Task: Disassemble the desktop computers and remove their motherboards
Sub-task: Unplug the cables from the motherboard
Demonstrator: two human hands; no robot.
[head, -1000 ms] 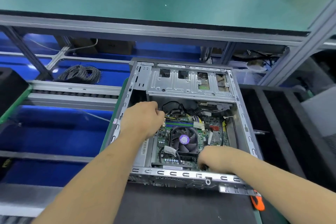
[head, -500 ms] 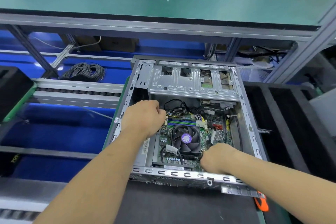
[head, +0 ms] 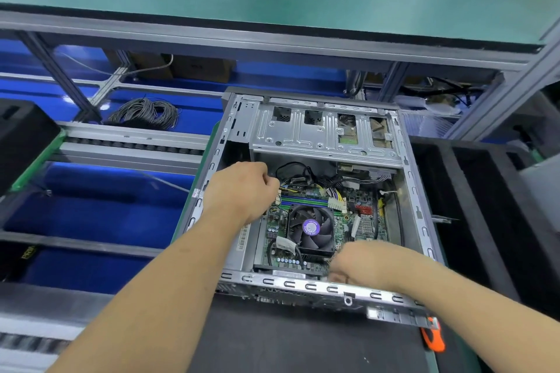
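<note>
Head view shows the computer case (head: pixel 415 191) at frame centre already opened, motherboard (head: pixel 363 222) still seated inside with cables (head: pixel 306 179) attached, left hand (head: pixel 242 191) and right hand (head: pixel 357 263) curled, their grip hidden.

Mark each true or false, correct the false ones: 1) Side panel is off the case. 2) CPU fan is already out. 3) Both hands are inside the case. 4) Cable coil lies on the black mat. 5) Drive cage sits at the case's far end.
1) True: the computer case is open, the motherboard exposed.
2) False: the CPU fan sits on the motherboard.
3) True: left hand at the left side, right hand at the near edge.
4) False: the cable coil lies on the blue surface, left of the case.
5) True: the drive cage spans the far end.
</note>
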